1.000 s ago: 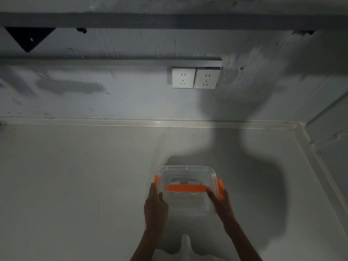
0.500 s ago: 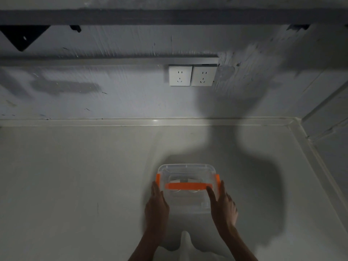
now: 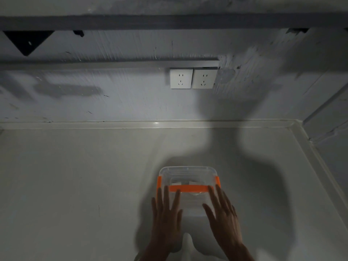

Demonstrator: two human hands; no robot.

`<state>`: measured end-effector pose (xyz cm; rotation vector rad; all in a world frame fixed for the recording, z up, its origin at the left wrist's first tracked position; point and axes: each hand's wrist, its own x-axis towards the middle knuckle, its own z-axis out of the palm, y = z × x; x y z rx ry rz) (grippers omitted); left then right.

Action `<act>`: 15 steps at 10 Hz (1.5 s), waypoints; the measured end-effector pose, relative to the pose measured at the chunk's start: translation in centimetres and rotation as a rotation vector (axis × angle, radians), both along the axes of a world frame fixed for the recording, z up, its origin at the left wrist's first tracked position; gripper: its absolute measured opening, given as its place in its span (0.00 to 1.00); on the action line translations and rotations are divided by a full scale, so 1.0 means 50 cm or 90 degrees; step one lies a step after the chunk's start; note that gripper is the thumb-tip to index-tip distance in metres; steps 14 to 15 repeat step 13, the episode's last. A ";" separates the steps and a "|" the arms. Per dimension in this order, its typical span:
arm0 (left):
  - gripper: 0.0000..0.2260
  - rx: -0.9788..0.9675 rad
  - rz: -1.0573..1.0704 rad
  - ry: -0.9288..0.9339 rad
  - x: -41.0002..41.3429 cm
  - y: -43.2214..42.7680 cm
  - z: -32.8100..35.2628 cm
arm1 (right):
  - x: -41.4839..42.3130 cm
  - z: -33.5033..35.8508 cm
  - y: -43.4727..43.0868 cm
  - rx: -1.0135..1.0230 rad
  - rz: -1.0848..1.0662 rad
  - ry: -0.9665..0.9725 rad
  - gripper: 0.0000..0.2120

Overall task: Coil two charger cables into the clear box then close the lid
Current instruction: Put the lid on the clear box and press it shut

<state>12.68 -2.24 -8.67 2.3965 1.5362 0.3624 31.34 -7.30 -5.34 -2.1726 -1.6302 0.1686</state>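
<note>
- Inside the clear box [image 3: 188,173], the cables [image 3: 185,182] are, I think, the pale shapes behind the orange handle [image 3: 188,188]. It is too dim to tell coil from plug.
- The left hand [image 3: 166,215] and right hand [image 3: 225,223] hide the box's near corners.
- Both forearms [image 3: 239,253] run off the bottom edge.

Clear box [image 3: 188,178] sat lidded on counter [image 3: 75,185]; left hand [image 3: 166,221] and right hand [image 3: 224,221] lay flat, fingers straight, at its near edge.
</note>
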 end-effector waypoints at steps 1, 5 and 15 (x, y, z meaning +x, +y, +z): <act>0.27 0.029 -0.085 0.051 -0.016 -0.005 -0.035 | -0.011 -0.049 -0.032 -0.034 0.102 -0.036 0.28; 0.24 -0.028 -0.056 0.068 0.047 0.273 -0.016 | 0.058 -0.065 0.229 -0.033 0.097 0.027 0.25; 0.31 -0.161 0.028 -0.007 -0.015 0.359 0.146 | 0.032 0.050 0.295 0.028 0.044 0.120 0.28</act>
